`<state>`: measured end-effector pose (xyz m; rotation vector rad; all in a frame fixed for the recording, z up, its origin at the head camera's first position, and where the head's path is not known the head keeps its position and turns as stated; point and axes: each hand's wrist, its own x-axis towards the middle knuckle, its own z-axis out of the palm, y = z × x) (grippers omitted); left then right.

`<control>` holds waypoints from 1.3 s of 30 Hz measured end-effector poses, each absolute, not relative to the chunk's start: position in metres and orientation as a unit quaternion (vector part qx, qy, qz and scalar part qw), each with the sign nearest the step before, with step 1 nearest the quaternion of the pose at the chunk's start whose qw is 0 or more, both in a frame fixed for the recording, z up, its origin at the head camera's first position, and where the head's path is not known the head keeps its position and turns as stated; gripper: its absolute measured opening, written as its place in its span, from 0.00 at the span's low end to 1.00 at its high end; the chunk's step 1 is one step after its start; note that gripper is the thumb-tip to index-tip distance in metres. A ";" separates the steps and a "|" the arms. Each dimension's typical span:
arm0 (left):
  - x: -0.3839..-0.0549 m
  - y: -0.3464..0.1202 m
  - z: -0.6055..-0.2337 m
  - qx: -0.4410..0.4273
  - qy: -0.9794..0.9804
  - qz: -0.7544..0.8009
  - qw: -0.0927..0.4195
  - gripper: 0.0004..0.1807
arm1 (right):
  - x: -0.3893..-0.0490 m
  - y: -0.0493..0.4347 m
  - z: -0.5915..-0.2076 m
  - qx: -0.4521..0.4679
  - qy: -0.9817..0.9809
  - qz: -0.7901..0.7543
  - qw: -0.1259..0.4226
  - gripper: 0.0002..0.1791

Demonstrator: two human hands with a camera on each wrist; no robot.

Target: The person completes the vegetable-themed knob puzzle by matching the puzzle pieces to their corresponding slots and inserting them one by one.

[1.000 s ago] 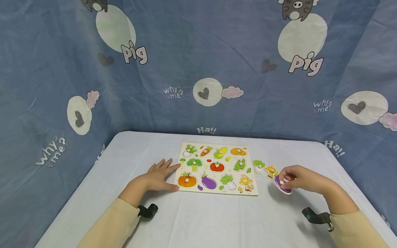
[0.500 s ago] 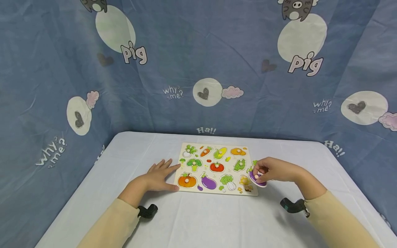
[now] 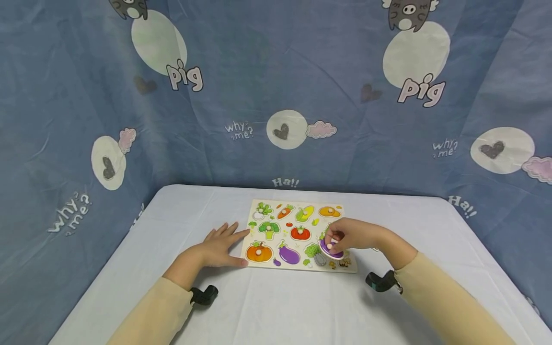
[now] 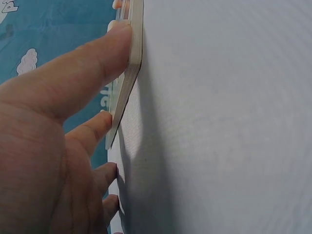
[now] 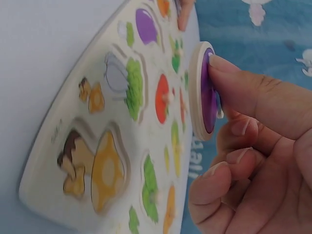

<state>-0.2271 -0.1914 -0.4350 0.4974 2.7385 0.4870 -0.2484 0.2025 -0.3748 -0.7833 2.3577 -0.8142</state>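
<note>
My right hand (image 3: 354,235) pinches a purple eggplant puzzle piece (image 5: 208,100) by its knob, between thumb and fingers. The piece is tilted above the right part of a wooden vegetable puzzle board (image 3: 303,247), overlapping the mushroom and bok choy area in the head view. Spread out, my left hand (image 3: 219,247) touches the board's left edge with thumb and forefinger. Its thumb (image 4: 105,51) presses along that edge in the left wrist view. Three recesses show no knobbed piece: the eggplant recess (image 3: 289,255), the bok choy recess (image 5: 127,80) and the mushroom recess (image 5: 108,170).
Knobbed pieces such as the pumpkin (image 3: 258,252), tomato (image 3: 300,233) and broccoli (image 3: 269,229) sit in the board. Loose pieces right of the board are mostly hidden behind my right hand. A white cloth (image 3: 276,306) covers the table; a blue patterned curtain (image 3: 241,167) hangs behind.
My right hand has carried the eggplant piece leftward from the table at the right to over the board's right part. My left hand stays at the board's left edge.
</note>
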 end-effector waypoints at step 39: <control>-0.230 -0.192 -0.437 0.174 0.956 0.171 0.161 0.54 | -0.263 0.101 -0.417 -0.273 0.880 -0.300 0.246 0.05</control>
